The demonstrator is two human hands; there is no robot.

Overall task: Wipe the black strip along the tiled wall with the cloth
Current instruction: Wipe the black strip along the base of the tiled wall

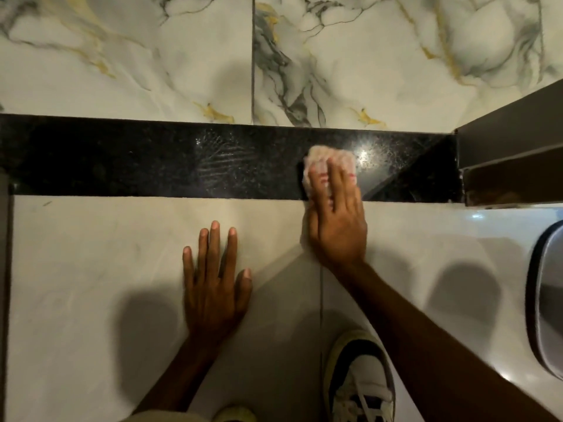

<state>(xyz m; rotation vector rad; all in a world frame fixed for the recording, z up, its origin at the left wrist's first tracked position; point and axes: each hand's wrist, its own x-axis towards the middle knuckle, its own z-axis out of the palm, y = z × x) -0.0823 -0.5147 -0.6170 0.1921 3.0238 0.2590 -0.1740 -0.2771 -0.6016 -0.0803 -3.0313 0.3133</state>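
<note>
Our right hand has its fingers straight, not curled, pressing a crumpled white-and-red cloth flat onto the glossy black speckled stone strip, near the strip's right end by the mitred corner. Our left hand rests flat with fingers spread on the pale tile just below the strip. A white lace-up sneaker is at the tile's bottom edge.

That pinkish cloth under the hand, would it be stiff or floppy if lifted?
Probably floppy: the cloth lies bunched and creased under the right hand. Likely light, as it looks thin. It should slide easily; the black strip looks glossy.
</note>
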